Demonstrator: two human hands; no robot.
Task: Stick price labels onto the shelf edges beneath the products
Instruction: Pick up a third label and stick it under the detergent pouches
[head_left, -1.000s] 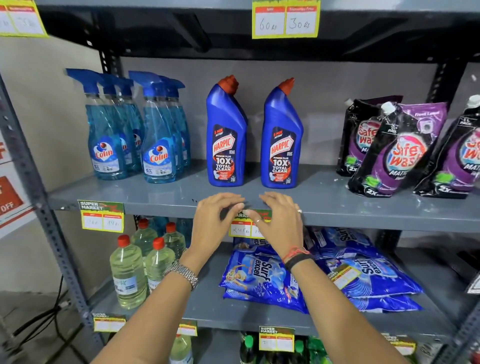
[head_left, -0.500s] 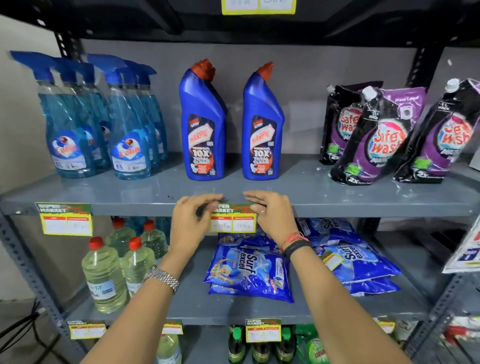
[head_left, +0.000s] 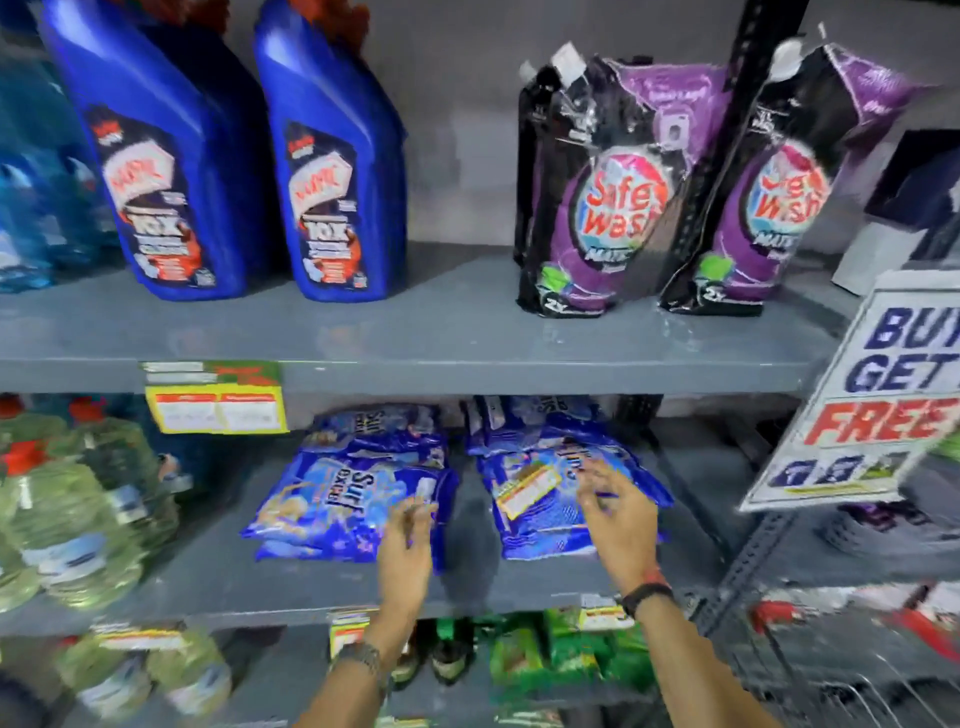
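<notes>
A yellow price label (head_left: 215, 400) with a green and red header hangs on the front edge of the upper grey shelf (head_left: 467, 376), below two blue toilet cleaner bottles (head_left: 249, 171). A loose price label (head_left: 527, 491) lies on the right blue detergent packs (head_left: 561, 499) on the lower shelf. My right hand (head_left: 618, 512) hovers over these packs with fingers spread, just right of the loose label. My left hand (head_left: 408, 545) rests over the edge of the left detergent packs (head_left: 337, 504), fingers loosely apart, nothing visibly in it. The frame is blurred.
Purple detergent pouches (head_left: 623, 197) stand on the upper shelf at right. A white "buy get free" sign (head_left: 878, 395) juts in from the right. Clear liquid bottles (head_left: 67, 519) with red caps fill the lower left. More labels (head_left: 602, 616) sit on the lower shelf edge, green packs beneath.
Both hands have let go of the label on the upper shelf edge and dropped to the detergent packs on the lower shelf. The view has shifted right and closer.
</notes>
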